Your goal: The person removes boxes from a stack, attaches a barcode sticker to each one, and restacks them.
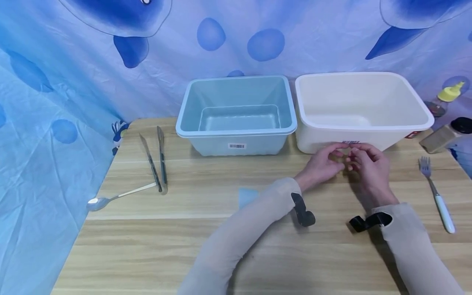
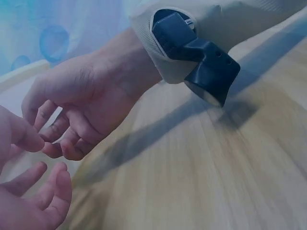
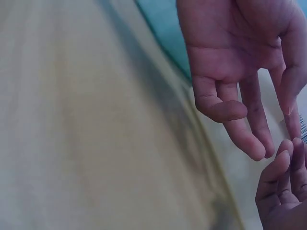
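Both hands meet at the lower front of the white bin (image 1: 391, 133), by its barcode label (image 1: 350, 142). From the left comes my left hand (image 1: 322, 166), its thumb and index fingertips close together at the label and its other fingers bent loosely. My right hand (image 1: 372, 172) faces it with bent fingers, the fingertips of the two hands nearly touching. In the left wrist view the right hand (image 2: 84, 108) shows its curled fingers. The right wrist view shows the left palm (image 3: 230, 52). Whether anything is pinched between the fingertips cannot be made out.
Left of the white bin stands a light blue bin (image 1: 236, 143). At the table's left lie a spoon (image 1: 110, 198) and metal tongs (image 1: 161, 159). On the right are a fork (image 1: 436, 194), a dark-capped jar (image 1: 442, 137) and a yellow-topped bottle (image 1: 444, 98). A pale blue square (image 1: 246, 196) lies beside the left forearm.
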The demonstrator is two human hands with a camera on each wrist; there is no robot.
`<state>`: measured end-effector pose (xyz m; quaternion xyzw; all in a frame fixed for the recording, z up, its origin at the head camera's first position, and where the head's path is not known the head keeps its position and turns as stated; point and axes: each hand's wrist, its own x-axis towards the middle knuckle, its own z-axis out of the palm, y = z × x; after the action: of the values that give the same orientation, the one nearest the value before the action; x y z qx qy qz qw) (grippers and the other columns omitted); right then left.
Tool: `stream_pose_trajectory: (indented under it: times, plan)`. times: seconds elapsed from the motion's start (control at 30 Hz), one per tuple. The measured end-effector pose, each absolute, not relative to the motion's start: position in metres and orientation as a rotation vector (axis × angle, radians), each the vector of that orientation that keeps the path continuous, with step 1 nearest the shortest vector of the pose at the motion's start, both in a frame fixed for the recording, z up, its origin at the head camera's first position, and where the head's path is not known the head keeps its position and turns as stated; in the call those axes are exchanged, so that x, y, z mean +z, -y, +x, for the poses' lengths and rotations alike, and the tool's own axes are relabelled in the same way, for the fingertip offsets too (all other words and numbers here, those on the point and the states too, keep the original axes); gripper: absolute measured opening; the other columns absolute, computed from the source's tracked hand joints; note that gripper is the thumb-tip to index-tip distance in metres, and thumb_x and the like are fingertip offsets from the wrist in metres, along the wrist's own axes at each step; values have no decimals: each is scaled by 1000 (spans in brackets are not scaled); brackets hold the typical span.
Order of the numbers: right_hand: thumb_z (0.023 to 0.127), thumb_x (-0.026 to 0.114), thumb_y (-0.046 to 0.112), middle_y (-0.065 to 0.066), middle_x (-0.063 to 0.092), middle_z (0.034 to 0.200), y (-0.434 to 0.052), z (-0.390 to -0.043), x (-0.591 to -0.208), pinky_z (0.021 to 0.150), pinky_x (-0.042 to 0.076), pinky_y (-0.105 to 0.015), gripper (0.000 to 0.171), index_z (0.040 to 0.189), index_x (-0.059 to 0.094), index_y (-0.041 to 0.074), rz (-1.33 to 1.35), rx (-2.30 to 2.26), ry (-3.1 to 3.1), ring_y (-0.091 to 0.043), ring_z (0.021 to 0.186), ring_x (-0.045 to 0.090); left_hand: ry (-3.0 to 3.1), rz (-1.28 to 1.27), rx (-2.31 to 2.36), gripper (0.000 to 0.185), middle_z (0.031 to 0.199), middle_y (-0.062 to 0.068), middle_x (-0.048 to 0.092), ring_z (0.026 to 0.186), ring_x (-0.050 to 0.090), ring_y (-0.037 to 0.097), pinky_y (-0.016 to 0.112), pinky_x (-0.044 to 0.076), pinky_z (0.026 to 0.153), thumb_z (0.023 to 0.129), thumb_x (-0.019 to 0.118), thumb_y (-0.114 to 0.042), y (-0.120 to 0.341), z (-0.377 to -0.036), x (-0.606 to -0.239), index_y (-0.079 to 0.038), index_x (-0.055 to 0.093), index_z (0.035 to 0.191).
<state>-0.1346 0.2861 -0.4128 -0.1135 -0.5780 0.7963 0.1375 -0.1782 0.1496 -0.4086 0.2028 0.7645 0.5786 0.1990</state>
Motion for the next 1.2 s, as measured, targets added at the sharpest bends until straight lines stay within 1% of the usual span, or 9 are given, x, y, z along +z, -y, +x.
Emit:
stream_pose_trajectory:
  times: [0.27,0.53,0.7,0.87,0.9,0.97,1.07,1.13,1.2]
  plan:
    - [94,59,4,-2,67,79,-290,-133,-410,50,52,-21,9,96,67,3,-305,2270,1778,-10,64,65,-2163,481,1549,53,116,-5,65,92,61,3,12,49,70,84,68,-4,-146,-177,-406,-24,57,131]
    - [94,58,11,23,61,75,-295,-116,-396,56,45,-8,17,103,65,-2,-40,1223,2541,7,65,57,-1904,527,1577,46,104,3,67,83,66,14,29,57,66,88,63,-4,-93,-161,-388,-18,55,132]
    - [86,64,4,3,65,81,-299,-109,-364,60,41,-1,12,96,68,0,345,802,2491,21,73,47,-1945,757,1565,41,113,11,66,94,66,14,21,54,72,93,61,-5,-38,-151,-357,-14,54,132]
    - [87,59,23,-20,66,93,-312,-122,-332,67,34,1,30,92,68,-5,534,502,2342,30,85,34,-2114,910,1626,39,115,16,65,105,64,23,24,53,88,91,59,-2,22,-149,-330,-5,55,130]
    - [86,59,23,-22,65,95,-316,-127,-326,67,32,0,31,94,68,-6,520,466,2338,30,86,31,-2180,919,1636,38,115,16,65,105,64,24,26,53,88,90,59,-1,34,-151,-326,-4,56,128]
    - [86,60,18,-28,63,103,-328,-137,-315,68,28,2,30,100,66,-8,432,457,2361,16,87,50,-2337,880,1640,37,115,14,66,102,65,23,29,55,85,90,61,-4,58,-154,-316,-6,58,127]
    - [88,60,7,-33,56,119,-350,-151,-309,73,26,2,31,113,61,-10,216,465,2454,-23,100,60,-2633,722,1598,37,116,8,65,97,63,19,31,53,79,89,67,-14,90,-162,-305,-12,60,125]
    - [91,58,6,-37,51,125,-369,-162,-313,70,25,5,35,121,57,-12,58,554,2511,-26,98,60,-2801,584,1551,41,121,7,60,101,59,20,34,50,78,89,69,-22,110,-170,-300,-16,59,128]
    - [95,54,14,-34,51,125,-387,-172,-320,70,29,3,40,128,53,-9,-85,670,2545,-4,97,59,-2914,434,1517,47,130,9,53,109,53,23,37,47,83,88,70,-29,128,-179,-299,-19,56,132]
